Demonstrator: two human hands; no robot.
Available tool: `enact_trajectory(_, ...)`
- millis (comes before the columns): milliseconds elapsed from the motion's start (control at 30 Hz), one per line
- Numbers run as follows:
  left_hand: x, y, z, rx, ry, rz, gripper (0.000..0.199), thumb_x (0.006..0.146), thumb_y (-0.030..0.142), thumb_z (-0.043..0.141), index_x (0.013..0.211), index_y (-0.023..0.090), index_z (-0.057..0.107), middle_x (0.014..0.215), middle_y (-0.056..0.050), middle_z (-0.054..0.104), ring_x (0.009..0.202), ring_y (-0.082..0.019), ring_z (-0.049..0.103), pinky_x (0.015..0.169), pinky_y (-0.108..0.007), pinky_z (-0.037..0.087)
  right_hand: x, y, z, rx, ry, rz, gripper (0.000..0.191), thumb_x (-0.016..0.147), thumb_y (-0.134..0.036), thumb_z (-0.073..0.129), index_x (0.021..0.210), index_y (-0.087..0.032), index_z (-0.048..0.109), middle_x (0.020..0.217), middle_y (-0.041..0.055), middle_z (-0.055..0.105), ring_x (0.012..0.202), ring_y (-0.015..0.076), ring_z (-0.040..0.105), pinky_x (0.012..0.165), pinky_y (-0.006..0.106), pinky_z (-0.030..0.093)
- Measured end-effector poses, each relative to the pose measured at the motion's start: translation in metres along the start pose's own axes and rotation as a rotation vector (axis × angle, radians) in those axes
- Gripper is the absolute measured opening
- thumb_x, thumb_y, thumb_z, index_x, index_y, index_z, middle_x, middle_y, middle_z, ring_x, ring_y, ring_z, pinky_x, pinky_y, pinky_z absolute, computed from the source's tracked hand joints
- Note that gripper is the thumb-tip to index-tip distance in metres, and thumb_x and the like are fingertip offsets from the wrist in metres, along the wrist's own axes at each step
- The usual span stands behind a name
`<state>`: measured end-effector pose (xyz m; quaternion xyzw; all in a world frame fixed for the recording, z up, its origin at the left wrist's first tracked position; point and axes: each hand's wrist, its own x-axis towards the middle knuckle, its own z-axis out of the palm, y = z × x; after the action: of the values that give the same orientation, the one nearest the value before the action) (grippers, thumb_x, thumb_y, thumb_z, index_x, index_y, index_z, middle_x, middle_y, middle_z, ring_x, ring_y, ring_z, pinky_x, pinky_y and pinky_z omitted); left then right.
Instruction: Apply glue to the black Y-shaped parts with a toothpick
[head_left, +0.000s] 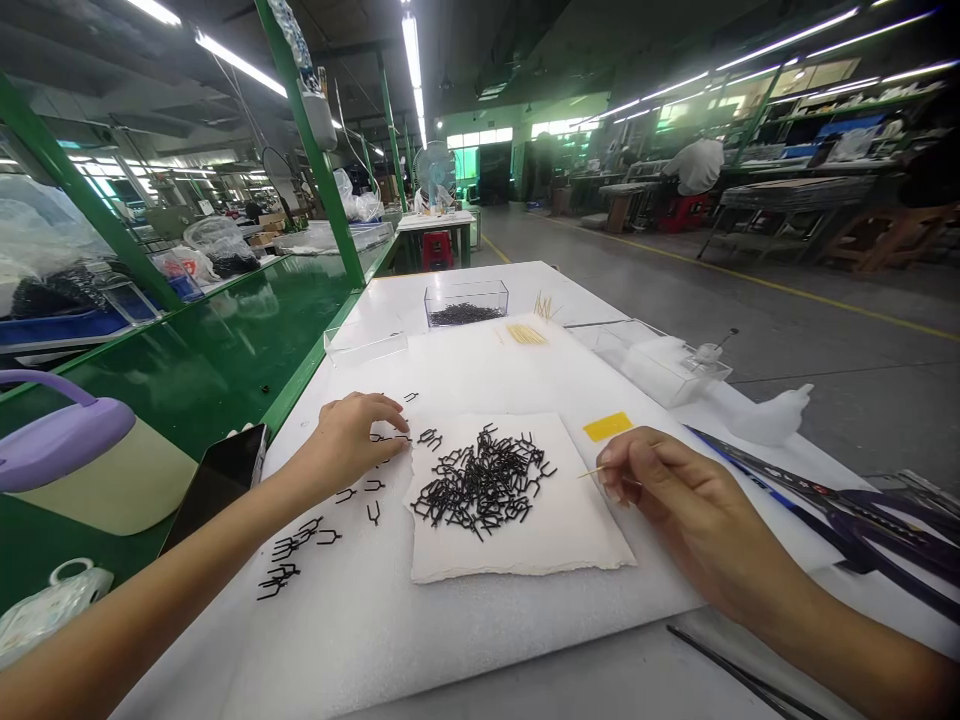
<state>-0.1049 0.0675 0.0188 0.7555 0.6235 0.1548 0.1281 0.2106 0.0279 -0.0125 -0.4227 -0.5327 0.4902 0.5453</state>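
Note:
My right hand [675, 485] pinches a thin wooden toothpick [591, 472], its tip pointing left over the white foam sheet. On that sheet [525, 550] lies a dense pile of small black Y-shaped forked pieces [484, 480]. My left hand [356, 430] hovers at the sheet's left edge, with thumb and index finger apart beside a few loose black forked pieces [429, 437]. More such pieces [285, 560] are scattered on the white table covering below the left hand. Beside my right hand lies a flat yellow piece [608, 426].
A clear box of black pieces [466, 304] stands at the back, near a bundle of toothpicks [526, 334]. Scissors [885, 530] and tweezers [739, 670] lie at the right. A phone [214, 485] and purple lamp [64, 440] are at the left.

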Motion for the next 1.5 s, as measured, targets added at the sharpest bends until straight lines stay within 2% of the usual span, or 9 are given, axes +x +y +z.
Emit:
enact_trajectory(133,0.0,-0.002,0.001,0.062,-0.008,0.032,0.015,0.084,0.036,0.066,0.084,0.027,0.078,0.124,-0.007,0.072,0.123,-0.035,0.06,0.106,-0.06,0.043,0.0,0.0,0.0,0.001,0.001,-0.005,0.037,0.08,-0.061,0.075,0.07,-0.025,0.078,0.07,0.0015,0.064,0.061,0.0146,0.052,0.059,0.028,0.046)
enact_trajectory(333,-0.005,-0.005,0.0,0.13,0.024,0.055,0.019,0.087,0.033,0.06,0.079,0.028,0.076,0.126,-0.007,0.071,0.126,-0.037,0.057,0.111,-0.071,0.028,0.0,0.001,0.0,0.002,-0.004,-0.015,0.038,0.08,-0.061,0.075,0.07,-0.025,0.077,0.07,0.0017,0.064,0.061,0.0154,0.051,0.059,0.03,0.046)
enact_trajectory(500,-0.002,-0.006,-0.004,0.152,0.031,0.059,0.021,0.088,0.036,0.058,0.08,0.026,0.076,0.128,-0.007,0.071,0.124,-0.038,0.058,0.11,-0.071,0.028,0.001,0.0,0.001,0.003,-0.004,-0.013,0.037,0.079,-0.061,0.076,0.071,-0.025,0.078,0.07,0.0017,0.064,0.061,0.0153,0.052,0.059,0.029,0.047)
enact_trajectory(700,0.003,-0.007,-0.006,0.153,0.038,0.069,0.022,0.088,0.035,0.058,0.08,0.026,0.076,0.123,-0.007,0.073,0.118,-0.035,0.062,0.109,-0.066,0.034,0.002,0.0,0.0,0.012,-0.004,-0.005,0.037,0.078,-0.061,0.077,0.07,-0.025,0.078,0.069,0.0011,0.064,0.06,0.0139,0.052,0.058,0.027,0.047)
enact_trajectory(867,-0.002,-0.011,-0.005,0.146,0.046,0.072,0.027,0.09,0.039,0.054,0.084,0.027,0.077,0.127,-0.009,0.071,0.118,-0.036,0.061,0.108,-0.066,0.034,0.0,-0.001,0.0,0.008,-0.001,-0.002,0.037,0.077,-0.061,0.078,0.069,-0.025,0.078,0.068,0.0015,0.063,0.059,0.0143,0.051,0.056,0.027,0.046)
enact_trajectory(1067,-0.012,-0.013,-0.005,0.145,0.041,0.084,0.028,0.092,0.042,0.055,0.085,0.029,0.079,0.131,-0.007,0.069,0.124,-0.038,0.057,0.111,-0.073,0.022,0.001,-0.001,0.001,0.011,0.002,0.0,0.037,0.077,-0.06,0.078,0.069,-0.024,0.078,0.067,0.002,0.063,0.059,0.0151,0.051,0.056,0.028,0.046)
enact_trajectory(1233,-0.014,-0.013,-0.005,0.145,0.067,0.081,0.027,0.091,0.042,0.057,0.083,0.03,0.079,0.13,-0.007,0.07,0.128,-0.04,0.054,0.112,-0.076,0.02,0.0,-0.002,0.001,0.015,-0.002,0.006,0.037,0.077,-0.06,0.078,0.069,-0.024,0.078,0.068,0.002,0.064,0.059,0.0143,0.051,0.057,0.028,0.046)
enact_trajectory(1367,-0.012,-0.005,-0.009,0.127,0.111,0.084,0.022,0.092,0.036,0.058,0.088,0.026,0.077,0.127,-0.01,0.07,0.125,-0.039,0.056,0.111,-0.076,0.021,0.001,-0.002,0.001,0.027,0.003,0.0,0.037,0.077,-0.06,0.078,0.069,-0.025,0.078,0.068,0.0013,0.063,0.059,0.0138,0.05,0.057,0.027,0.046)
enact_trajectory(1500,-0.007,0.02,-0.007,0.078,0.109,0.154,0.017,0.093,0.029,0.06,0.089,0.023,0.076,0.124,-0.011,0.071,0.119,-0.035,0.061,0.11,-0.07,0.03,0.002,-0.001,0.001,0.038,0.018,-0.001,0.034,0.078,-0.059,0.078,0.071,-0.025,0.078,0.069,0.0008,0.063,0.059,0.014,0.051,0.058,0.028,0.044)
